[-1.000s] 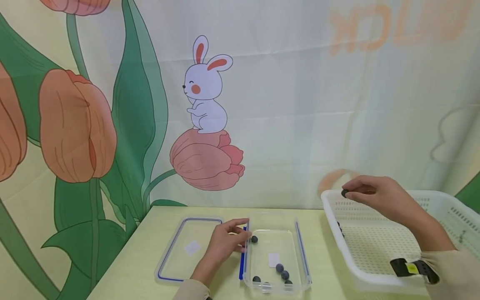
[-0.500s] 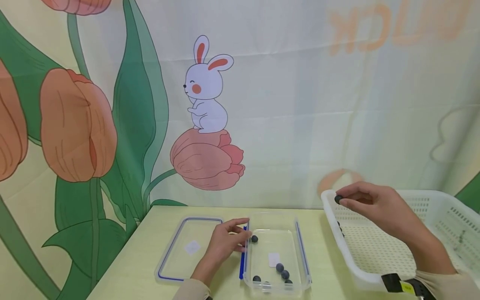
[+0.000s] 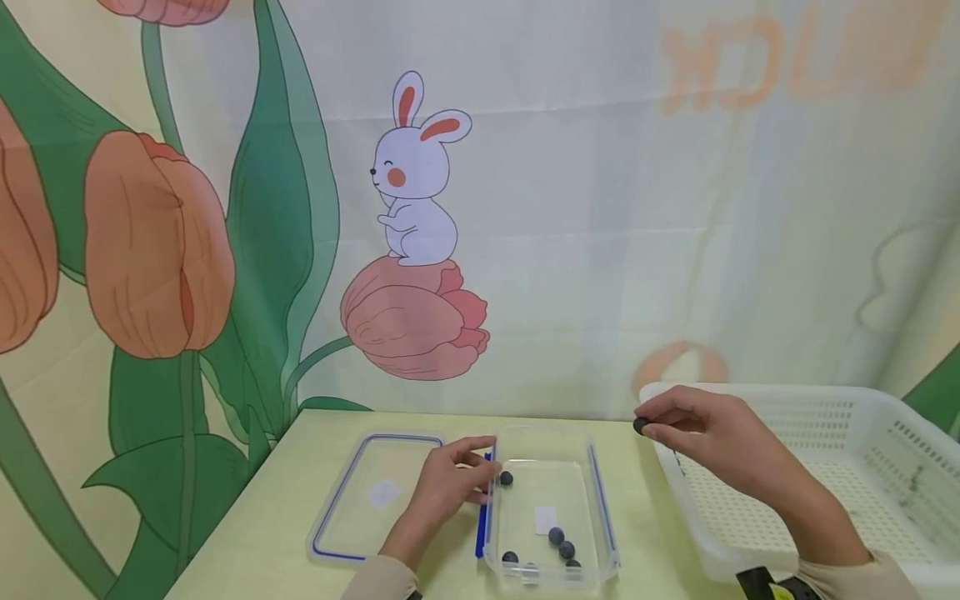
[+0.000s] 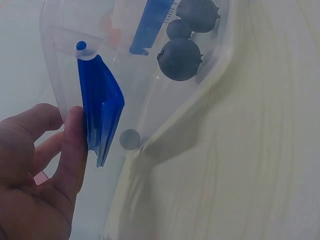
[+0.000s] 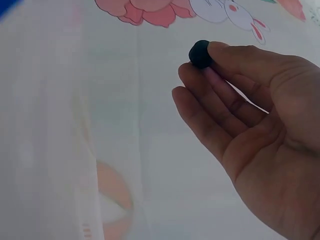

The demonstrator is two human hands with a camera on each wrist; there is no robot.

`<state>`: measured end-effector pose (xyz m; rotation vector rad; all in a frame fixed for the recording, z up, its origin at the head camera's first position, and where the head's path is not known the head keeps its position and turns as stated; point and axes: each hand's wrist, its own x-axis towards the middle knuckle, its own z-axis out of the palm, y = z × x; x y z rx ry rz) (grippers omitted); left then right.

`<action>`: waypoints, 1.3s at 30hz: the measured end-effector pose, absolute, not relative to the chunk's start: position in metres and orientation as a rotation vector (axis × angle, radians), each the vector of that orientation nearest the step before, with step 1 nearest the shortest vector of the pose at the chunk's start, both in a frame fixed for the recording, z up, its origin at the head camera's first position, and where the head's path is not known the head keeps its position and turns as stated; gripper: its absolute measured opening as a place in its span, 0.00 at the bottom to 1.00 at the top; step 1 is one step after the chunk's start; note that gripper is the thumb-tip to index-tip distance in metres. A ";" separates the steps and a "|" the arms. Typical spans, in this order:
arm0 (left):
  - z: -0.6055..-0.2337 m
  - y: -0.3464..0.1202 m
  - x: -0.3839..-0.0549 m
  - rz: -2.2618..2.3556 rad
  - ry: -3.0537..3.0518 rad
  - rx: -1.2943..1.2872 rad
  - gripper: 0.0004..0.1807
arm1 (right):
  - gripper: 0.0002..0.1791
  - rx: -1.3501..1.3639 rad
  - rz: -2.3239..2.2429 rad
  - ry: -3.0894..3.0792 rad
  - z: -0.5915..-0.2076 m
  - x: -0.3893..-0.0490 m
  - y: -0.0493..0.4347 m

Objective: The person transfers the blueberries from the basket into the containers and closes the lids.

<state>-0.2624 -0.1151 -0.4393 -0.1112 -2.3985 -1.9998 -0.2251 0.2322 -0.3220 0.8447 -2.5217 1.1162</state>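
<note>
My right hand (image 3: 708, 437) pinches a dark blueberry (image 3: 641, 426) between thumb and fingertips, just left of the white basket's rim. In the right wrist view the same blueberry (image 5: 200, 54) sits at the tips of the thumb and forefinger. A clear plastic container (image 3: 604, 508) stands open on the table, with several blueberries (image 3: 556, 536) on its floor, mostly towards the near end. At its left wall rests my left hand (image 3: 452, 482), thumb and fingertips touching the side by a blue clasp (image 4: 102, 107).
The container's clear lid (image 3: 333, 521), with a blue seal, lies on the table left of it. On the right stands the perforated white basket (image 3: 686, 508), a few dark bits showing near its left wall. A printed curtain (image 3: 555, 250) hangs behind the table.
My right hand has carried the blueberry left and down, from over the basket past its left rim towards the container. The left hand has stayed at the container's wall.
</note>
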 end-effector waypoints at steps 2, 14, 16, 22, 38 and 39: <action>-0.439 -0.115 -0.263 -1.986 -2.408 -0.103 0.26 | 0.09 0.888 1.122 -2.533 -0.325 -0.226 0.226; -0.439 -0.118 -0.263 -1.989 -2.400 -0.108 0.26 | 0.08 1.090 1.142 -2.608 -0.344 -0.226 0.186; -0.439 -0.118 -0.263 -1.993 -2.393 -0.119 0.26 | 0.07 1.125 1.146 -2.627 -0.348 -0.225 0.179; -0.440 -0.117 -0.262 -1.988 -2.399 -0.122 0.26 | 0.06 1.247 1.133 -2.673 -0.360 -0.224 0.161; -0.441 -0.115 -0.262 -1.975 -2.414 -0.128 0.27 | 0.06 1.348 1.069 -2.808 -0.381 -0.219 0.141; -0.441 -0.114 -0.262 -1.976 -2.414 -0.132 0.26 | 0.06 1.354 1.067 -2.805 -0.382 -0.219 0.141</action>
